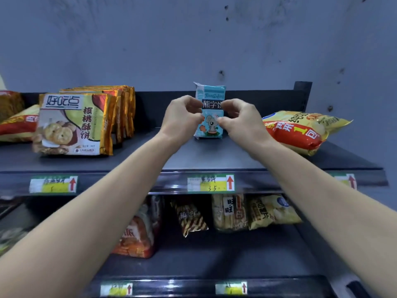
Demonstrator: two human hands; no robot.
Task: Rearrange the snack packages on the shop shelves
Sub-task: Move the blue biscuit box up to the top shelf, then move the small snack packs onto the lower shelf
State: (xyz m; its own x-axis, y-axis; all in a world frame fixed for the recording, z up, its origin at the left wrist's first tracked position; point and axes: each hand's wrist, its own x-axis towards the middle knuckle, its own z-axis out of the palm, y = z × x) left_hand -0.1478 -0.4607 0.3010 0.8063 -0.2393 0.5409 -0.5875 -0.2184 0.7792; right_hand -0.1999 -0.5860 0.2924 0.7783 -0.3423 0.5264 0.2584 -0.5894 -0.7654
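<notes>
Together, both hands, left (pixel 182 117) and right (pixel 238 119), pinch the upright blue packet (pixel 210 93), arms outstretched.

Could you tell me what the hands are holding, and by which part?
The blue snack packet, upright on the top shelf: left hand grips its left edge, right hand its right edge, around mid-height.

Blue packet (pixel 209 110), cartoon mouse on its front: upright at frame centre on the top shelf (pixel 193 158), pinched at its sides by the left hand (pixel 182 117) and right hand (pixel 240 119). Left of centre: gold-edged biscuit packs (pixel 75 123), standing in a row. Right: yellow-red bag (pixel 300 130), lying flat. On the lower shelf (pixel 214 254), striped packet (pixel 191 216), beige pack (pixel 229 211) and yellow bag (pixel 270 211) sit side by side.
</notes>
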